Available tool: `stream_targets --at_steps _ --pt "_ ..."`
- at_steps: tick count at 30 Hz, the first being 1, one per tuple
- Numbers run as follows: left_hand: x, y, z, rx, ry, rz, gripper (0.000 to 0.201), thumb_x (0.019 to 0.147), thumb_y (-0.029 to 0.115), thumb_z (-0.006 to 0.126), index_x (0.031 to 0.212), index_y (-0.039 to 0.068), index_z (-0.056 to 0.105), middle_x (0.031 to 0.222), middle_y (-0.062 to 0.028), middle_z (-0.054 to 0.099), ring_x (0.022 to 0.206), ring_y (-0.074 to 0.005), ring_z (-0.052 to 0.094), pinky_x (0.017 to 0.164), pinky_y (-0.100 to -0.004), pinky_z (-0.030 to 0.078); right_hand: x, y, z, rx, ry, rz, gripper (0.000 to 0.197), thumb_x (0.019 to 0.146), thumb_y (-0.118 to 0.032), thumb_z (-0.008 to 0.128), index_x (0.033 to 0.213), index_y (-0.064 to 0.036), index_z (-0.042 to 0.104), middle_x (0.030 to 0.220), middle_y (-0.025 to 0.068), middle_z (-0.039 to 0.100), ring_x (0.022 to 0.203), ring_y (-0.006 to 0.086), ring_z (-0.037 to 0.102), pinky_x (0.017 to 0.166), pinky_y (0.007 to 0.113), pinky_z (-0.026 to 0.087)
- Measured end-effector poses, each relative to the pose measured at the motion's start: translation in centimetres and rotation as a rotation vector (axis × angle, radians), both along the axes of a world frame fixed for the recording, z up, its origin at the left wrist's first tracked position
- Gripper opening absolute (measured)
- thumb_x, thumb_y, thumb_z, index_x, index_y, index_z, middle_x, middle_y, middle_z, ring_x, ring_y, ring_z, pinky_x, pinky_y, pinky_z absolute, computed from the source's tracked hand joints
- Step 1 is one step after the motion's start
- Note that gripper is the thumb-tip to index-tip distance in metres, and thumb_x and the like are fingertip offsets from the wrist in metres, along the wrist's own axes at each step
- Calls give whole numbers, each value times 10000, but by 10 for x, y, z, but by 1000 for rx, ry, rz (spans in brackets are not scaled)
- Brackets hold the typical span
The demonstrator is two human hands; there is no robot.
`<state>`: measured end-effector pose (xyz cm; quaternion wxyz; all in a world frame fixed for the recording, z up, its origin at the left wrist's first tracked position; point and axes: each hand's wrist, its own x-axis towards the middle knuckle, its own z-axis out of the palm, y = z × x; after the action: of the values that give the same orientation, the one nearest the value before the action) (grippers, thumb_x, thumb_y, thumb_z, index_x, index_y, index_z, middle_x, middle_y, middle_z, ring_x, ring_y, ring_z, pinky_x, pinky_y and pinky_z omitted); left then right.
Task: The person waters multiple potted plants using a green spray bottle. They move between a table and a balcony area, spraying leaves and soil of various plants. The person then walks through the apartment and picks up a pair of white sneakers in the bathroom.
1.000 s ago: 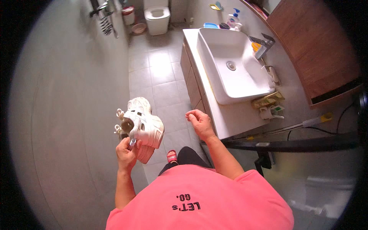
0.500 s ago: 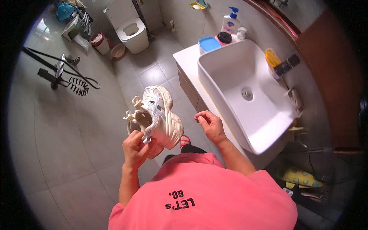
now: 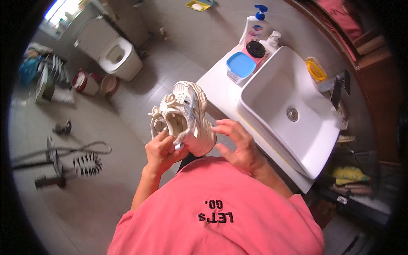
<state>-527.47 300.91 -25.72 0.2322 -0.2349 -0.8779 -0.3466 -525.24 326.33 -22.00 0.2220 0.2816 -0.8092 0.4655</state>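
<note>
A pair of off-white chunky sneakers (image 3: 193, 112) hangs side by side in front of my chest, toes pointing away from me. My left hand (image 3: 160, 151) is closed on both shoes at their heel collars. Close to the thick sole on the right side is my right hand (image 3: 239, 146), fingers stretched and apart, holding nothing; whether its fingertips touch the sole I cannot tell. The farther shoe is mostly hidden behind the nearer one.
To the right is a white sink (image 3: 276, 97) with a black faucet (image 3: 340, 87). A blue-lidded tub (image 3: 240, 66), a black-lidded jar (image 3: 255, 50) and pump bottles (image 3: 253, 29) crowd its far end. A toilet (image 3: 117, 57) stands far left; a shower fixture (image 3: 53, 159) is on the left.
My view has turned, so the sink and toilet sit differently. My right hand has opened and come nearer the shoes' soles. The left hand still holds the sneakers.
</note>
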Motion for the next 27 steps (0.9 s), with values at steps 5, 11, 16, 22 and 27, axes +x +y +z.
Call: stream_targets --at_steps 5,11,16,22,27 --pt "-21 4 10 -310 -2 -102 243 650 298 745 778 163 589 757 -15 509 716 -198 576 487 -361 460 -13 -45 29 417 45 11 523 687 -152 739 1174 -117 551 1150 83 549 941 263 607 797 389 511" --pt "-104 -25 60 -394 34 -312 244 673 304 732 790 140 593 775 -23 501 739 -205 561 514 -363 476 -69 -94 46 545 -253 -260 296 703 -168 725 904 -68 533 881 92 531 805 274 575 653 395 493" --pt "-123 -16 98 -352 -64 -224 571 629 298 779 1150 165 586 828 -22 553 792 -203 590 558 -361 498 -78 -79 63 561 -94 -298 199 689 -104 672 780 -61 501 786 84 495 735 271 538 612 388 479" --pt "-132 -12 103 -190 -6 -94 600 688 138 761 1247 124 543 929 -69 647 815 -269 638 668 -367 524 -50 -21 113 580 48 -376 238 586 -39 648 792 -74 533 838 85 515 758 283 531 658 393 477" --pt "-135 35 65 -206 54 38 438 784 186 677 1204 149 560 862 -46 625 789 -235 627 572 -359 506 -23 10 137 530 68 -497 326 525 44 623 823 -54 531 882 97 529 768 311 527 671 415 455"
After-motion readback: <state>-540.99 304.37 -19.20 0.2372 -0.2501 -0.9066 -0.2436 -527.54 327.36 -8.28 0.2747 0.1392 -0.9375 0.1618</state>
